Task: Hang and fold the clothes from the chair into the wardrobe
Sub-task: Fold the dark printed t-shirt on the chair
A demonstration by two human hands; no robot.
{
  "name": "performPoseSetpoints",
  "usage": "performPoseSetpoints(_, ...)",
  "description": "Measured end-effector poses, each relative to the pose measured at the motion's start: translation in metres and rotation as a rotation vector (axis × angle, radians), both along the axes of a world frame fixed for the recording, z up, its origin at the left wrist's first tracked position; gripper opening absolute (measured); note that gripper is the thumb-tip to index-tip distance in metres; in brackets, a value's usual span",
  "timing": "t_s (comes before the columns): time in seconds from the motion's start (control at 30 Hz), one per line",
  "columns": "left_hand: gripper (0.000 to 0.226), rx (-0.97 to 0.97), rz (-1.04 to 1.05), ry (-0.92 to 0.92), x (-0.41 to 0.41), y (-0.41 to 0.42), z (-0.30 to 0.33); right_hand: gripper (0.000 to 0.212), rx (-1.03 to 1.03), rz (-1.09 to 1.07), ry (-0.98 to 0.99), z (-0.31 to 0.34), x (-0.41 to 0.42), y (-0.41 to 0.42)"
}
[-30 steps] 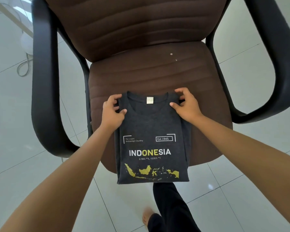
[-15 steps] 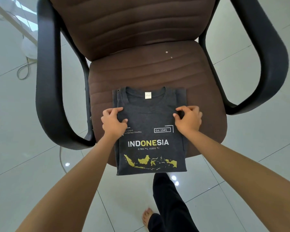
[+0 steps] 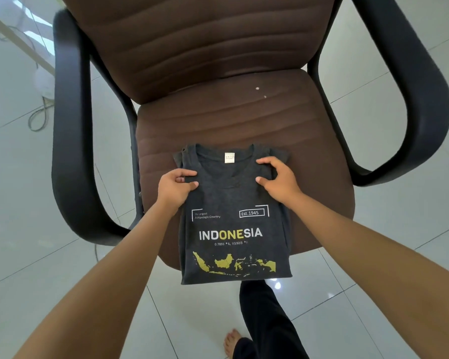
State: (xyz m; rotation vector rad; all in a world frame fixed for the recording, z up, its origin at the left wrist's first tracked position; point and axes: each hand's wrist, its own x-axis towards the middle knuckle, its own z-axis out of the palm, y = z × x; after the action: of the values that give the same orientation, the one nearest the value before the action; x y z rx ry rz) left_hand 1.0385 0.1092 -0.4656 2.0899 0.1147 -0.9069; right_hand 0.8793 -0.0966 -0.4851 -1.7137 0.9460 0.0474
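A dark grey T-shirt (image 3: 231,229) printed "INDONESIA" with a yellow map lies folded into a narrow rectangle on the brown seat of the chair (image 3: 244,117). Its collar points to the backrest and its lower end hangs over the seat's front edge. My left hand (image 3: 175,187) pinches the shirt's left side just below the collar. My right hand (image 3: 280,177) grips the right side at the same height, fingers curled into the fabric. The wardrobe is out of view.
The chair has black armrests, one on the left (image 3: 70,141) and one on the right (image 3: 410,99). White tiled floor (image 3: 36,268) surrounds it. A white fan base with a cable (image 3: 43,84) stands at the far left. My leg in black trousers and a bare foot (image 3: 233,343) are below.
Both hands slid down the shirt's sides half a second ago, then moved back up toward the collar. The shirt stays folded on the seat.
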Motion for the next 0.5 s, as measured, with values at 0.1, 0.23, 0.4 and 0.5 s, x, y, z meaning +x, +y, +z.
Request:
performPoseSetpoints(0.1,0.038,-0.115,0.005,0.128,0.011,-0.003,0.001,0.032,0.041,0.035,0.006,-0.003,0.008,-0.009)
performPoseSetpoints(0.23,0.048,-0.192,-0.007,0.207,0.017,-0.008,0.008,0.038,0.062,0.024,0.052,-0.005,0.009,-0.018)
performPoseSetpoints(0.4,0.049,-0.224,-0.011,0.173,0.014,-0.009,0.032,0.053,0.075,0.003,0.025,0.019,0.01,-0.018)
performPoseSetpoints(0.5,0.048,-0.271,-0.018,0.139,0.015,-0.015,0.062,0.059,0.04,-0.026,-0.033,0.053,0.011,-0.021)
